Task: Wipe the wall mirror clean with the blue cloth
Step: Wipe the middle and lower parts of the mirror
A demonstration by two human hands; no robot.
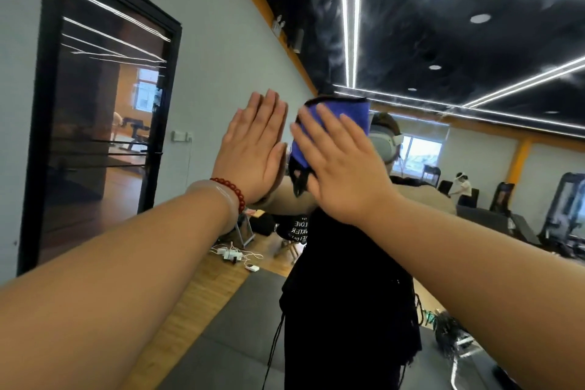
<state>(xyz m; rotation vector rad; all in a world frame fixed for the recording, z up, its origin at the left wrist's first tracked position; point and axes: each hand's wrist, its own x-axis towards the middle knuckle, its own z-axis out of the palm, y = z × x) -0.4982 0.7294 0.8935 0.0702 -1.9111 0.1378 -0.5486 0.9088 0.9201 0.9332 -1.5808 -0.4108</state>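
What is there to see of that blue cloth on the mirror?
The blue cloth is soft-looking fabric, bright blue with dark edging, crumpled rather than spread flat. It lies against the mirror, in front of the person's reflection, pressed there by the flat, spread fingers of the right hand, which covers much of it.

A gym: black steel exercise machines (566,209) stand at the right edge of the frame, grey padded floor mats (228,342) cover pale wood-plank flooring (196,291) along the bottom, and a black padded weight bench (134,125) shows through the black-framed glass door (104,104) at left
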